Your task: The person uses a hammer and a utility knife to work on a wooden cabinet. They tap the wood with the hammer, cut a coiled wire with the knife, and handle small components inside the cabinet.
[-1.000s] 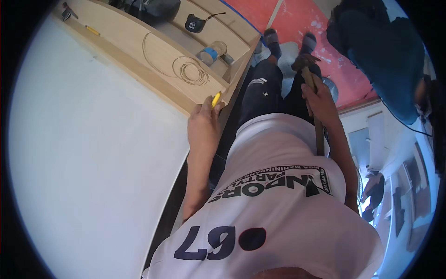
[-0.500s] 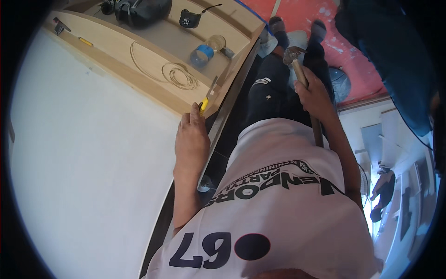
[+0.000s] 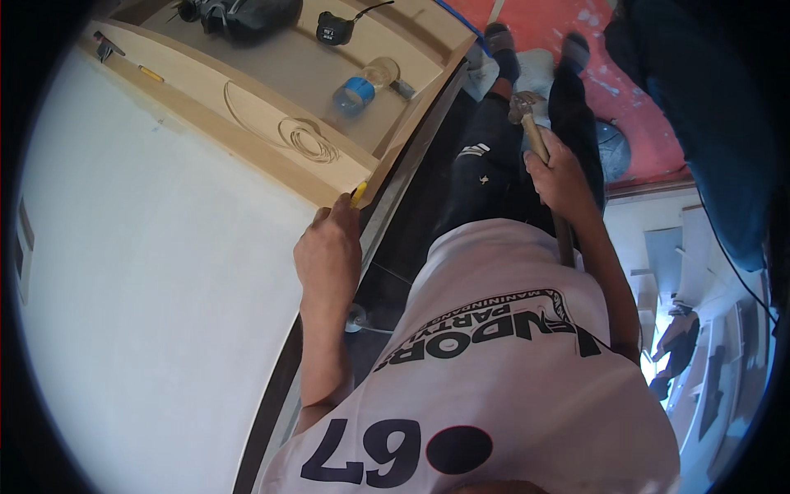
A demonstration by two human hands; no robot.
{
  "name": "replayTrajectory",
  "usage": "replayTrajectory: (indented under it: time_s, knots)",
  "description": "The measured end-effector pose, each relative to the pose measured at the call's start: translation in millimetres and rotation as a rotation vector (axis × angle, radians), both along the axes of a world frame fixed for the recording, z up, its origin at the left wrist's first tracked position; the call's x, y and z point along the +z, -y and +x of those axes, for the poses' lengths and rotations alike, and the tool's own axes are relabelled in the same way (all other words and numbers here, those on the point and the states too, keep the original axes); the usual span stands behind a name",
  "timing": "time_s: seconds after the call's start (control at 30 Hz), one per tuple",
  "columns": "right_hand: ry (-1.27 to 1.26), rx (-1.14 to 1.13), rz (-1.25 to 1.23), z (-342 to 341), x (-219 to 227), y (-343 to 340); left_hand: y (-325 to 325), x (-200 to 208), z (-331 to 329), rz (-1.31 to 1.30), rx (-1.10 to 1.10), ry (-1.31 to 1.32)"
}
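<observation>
At the corner of a pale wooden box [image 3: 197,104], my left hand [image 3: 329,247] clamps its fingers on a slim yellow tool [image 3: 359,193]; my right hand [image 3: 566,181] grips a wooden-handled hammer [image 3: 534,138]. Beyond lies a thin beige coil [image 3: 316,154].

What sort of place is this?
Probably a woodworking shop, or a room being fitted out: the right hand grips a hammer, an open wooden unit holds a coil of thin strip, and the red floor has pale marks.
</observation>
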State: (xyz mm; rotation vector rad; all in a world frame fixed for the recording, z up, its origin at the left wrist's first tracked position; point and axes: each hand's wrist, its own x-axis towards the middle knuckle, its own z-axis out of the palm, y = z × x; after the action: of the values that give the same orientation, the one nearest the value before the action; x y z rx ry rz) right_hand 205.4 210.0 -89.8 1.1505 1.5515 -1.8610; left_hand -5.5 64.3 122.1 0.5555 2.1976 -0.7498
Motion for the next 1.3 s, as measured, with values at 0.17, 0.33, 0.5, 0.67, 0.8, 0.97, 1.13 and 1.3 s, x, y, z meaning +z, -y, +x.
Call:
replayTrajectory:
  time_s: [0.17,0.33,0.5,0.67,0.8,0.97,1.13,1.3]
  knots:
    - [-0.004,-0.01,-0.027,4.5,-12.2,1.8,-0.4,-7.3,4.4,-0.025,-0.035,-0.053]
    - [0.04,0.016,-0.071,9.2,-22.4,-2.4,-4.7,-8.9,10.0,-0.024,-0.074,-0.074]
    - [0.081,0.027,-0.117,12.0,-33.8,-12.5,-7.8,-11.6,1.6,-0.062,-0.08,-0.026]
    - [0.065,0.005,-0.09,12.8,-40.1,-21.7,-15.1,-11.9,-3.2,-0.083,-0.091,0.008]
    - [0.074,0.014,-0.088,12.9,-46.5,-24.6,-17.2,-11.8,-1.7,-0.088,-0.086,0.001]
    - [0.135,-0.002,-0.174,2.6,-35.5,-36.4,-18.7,-13.0,-0.7,-0.12,-0.07,0.005]
    - [0.146,0.008,-0.185,5.7,-43.0,-34.5,-20.2,-13.6,5.3,-0.13,-0.072,-0.014]
    - [0.126,0.004,-0.173,0.8,-44.4,-31.5,-32.1,-10.9,8.9,-0.154,-0.028,-0.06]
